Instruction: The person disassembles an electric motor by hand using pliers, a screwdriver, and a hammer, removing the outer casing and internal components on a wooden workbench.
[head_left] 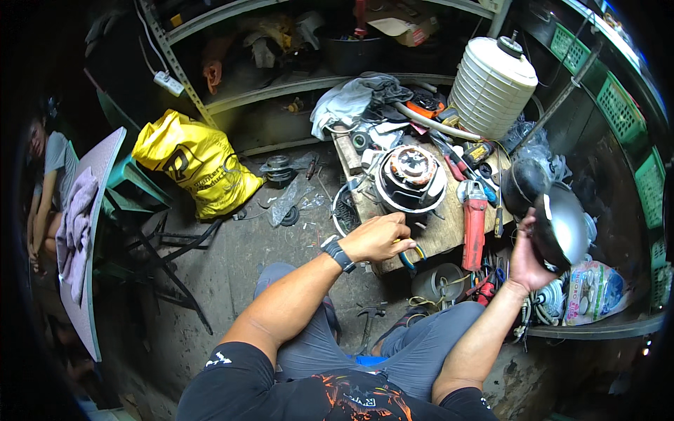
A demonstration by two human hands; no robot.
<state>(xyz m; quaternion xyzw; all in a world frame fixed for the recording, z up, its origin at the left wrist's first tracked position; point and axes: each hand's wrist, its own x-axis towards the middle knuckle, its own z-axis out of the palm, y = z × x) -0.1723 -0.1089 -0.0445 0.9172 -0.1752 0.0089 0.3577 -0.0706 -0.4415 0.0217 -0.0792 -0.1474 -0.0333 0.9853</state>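
Head view. The right hand [526, 265] is closed on the rim of a dark dome-shaped cover [564, 228], held to the right of the counter [447, 242]. A black rounded part [524, 184] is just beyond the cover, to its left; contact between the two cannot be determined. The left hand [379, 238] is at the near edge of the counter, with its fingers curled. Blue-and-yellow handles [420, 251] show just beside its fingers; whether it grips them cannot be determined. A round motor-like unit [413, 175] sits on the counter, beyond the left hand.

Edges and clearance: a strip of wood separates the unit from a red angle grinder [474, 228], which lies along the right side and reaches the near edge. Hand tools crowd the far right. Left of the counter, the floor [253, 242] extends toward a yellow bag [200, 165], with loose parts scattered between.

Markings: the yellow bag carries dark lettering and an emblem. A plastic bag [595, 293] at right bears coloured print. The black shirt [330, 396] has an orange graphic with white lettering.
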